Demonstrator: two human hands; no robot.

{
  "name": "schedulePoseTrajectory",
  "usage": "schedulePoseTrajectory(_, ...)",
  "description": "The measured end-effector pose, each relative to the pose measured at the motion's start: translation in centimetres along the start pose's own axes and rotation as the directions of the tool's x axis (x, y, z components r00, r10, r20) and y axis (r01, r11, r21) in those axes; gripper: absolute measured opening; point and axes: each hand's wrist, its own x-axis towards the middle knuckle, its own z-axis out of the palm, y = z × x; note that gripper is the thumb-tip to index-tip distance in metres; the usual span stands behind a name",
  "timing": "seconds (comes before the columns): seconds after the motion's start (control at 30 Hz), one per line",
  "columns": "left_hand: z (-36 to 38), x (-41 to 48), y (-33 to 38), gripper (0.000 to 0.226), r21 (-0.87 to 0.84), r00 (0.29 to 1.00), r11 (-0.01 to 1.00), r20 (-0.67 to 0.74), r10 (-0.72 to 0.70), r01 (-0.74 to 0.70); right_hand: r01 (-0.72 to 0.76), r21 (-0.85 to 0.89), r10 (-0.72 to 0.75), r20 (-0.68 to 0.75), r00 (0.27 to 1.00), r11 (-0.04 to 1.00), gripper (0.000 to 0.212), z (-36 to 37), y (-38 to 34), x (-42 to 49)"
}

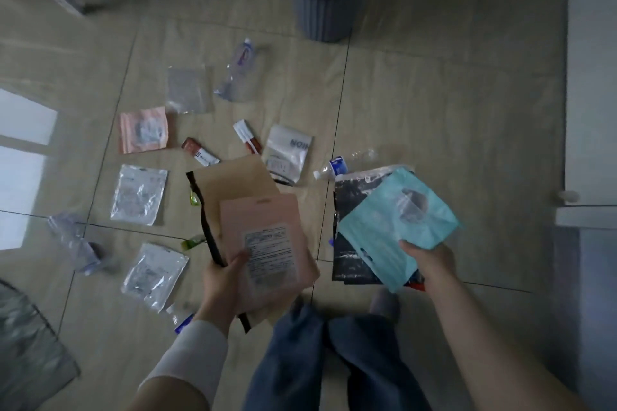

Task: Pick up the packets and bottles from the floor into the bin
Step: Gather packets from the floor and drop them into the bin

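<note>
The left hand (222, 280) is pinching thin, bendy pink packets (267, 243) and the right hand (430, 260) is pinching a light blue packet (394, 227), fingers squeezing the edges.

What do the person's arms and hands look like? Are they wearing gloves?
No gloves: both hands are bare. The left hand comes out of a long, light grey-white sleeve that ends at the wrist. The right hand has no sleeve in view, so that forearm is uncovered. No rings, watch or markings can be seen.
</note>
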Motion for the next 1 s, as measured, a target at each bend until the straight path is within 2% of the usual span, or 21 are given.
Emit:
schedulePoseTrajectory(0.13,4.7,-2.9,3.2,0.034,-0.07,0.999,0.997,0.032,0.028,-0.026,-0.052,0.106,0.053,-0.007,0.999,0.993,0.031,-4.3,-2.4,2.1)
schedulePoseTrajectory(0.2,7.2,-3.9,4.2,0.035,-0.099,0.999,0.995,0.014,0.035,-0.033,-0.04,0.102,0.041,-0.004,0.999,0.994,0.025,-6.2,-2.5,4.3)
schedulePoseTrajectory(0.27,9.4,-4.9,5.1,0.039,-0.121,0.999,0.992,-0.02,0.031,-0.033,-0.03,0.087,0.03,0.011,1.0,0.996,0.029,-8.0,-2.8,6.5)
schedulePoseTrajectory(0.4,14.7,-7.7,6.5,0.04,-0.16,0.995,0.987,-0.103,0.017,-0.033,-0.089,0.211,0.074,0.076,0.994,0.973,0.032,-12.8,-6.1,9.4)
schedulePoseTrajectory(0.53,22.2,-10.8,7.2,0.039,-0.209,0.991,0.978,-0.133,-0.018,-0.011,-0.074,0.209,0.052,0.11,0.993,0.975,0.032,-19.5,-9.4,13.2)
schedulePoseTrajectory(0.7,30.3,-13.4,11.0,0.04,-0.246,0.996,0.969,-0.087,0.009,-0.031,-0.003,0.162,-0.02,0.138,0.99,0.987,0.025,-26.3,-15.5,17.4)
schedulePoseTrajectory(0.8,32.6,-13.3,14.5,0.043,-0.26,0.996,0.963,-0.073,0.049,-0.066,0.043,0.181,-0.068,0.136,0.988,0.983,0.03,-27.3,-20.0,18.4)
schedulePoseTrajectory(1.0,33.7,-11.0,22.4,0.032,-0.349,0.993,0.93,-0.059,0.1,-0.114,0.145,0.214,-0.191,0.216,0.958,0.966,0.037,-24.9,-30.4,19.9)
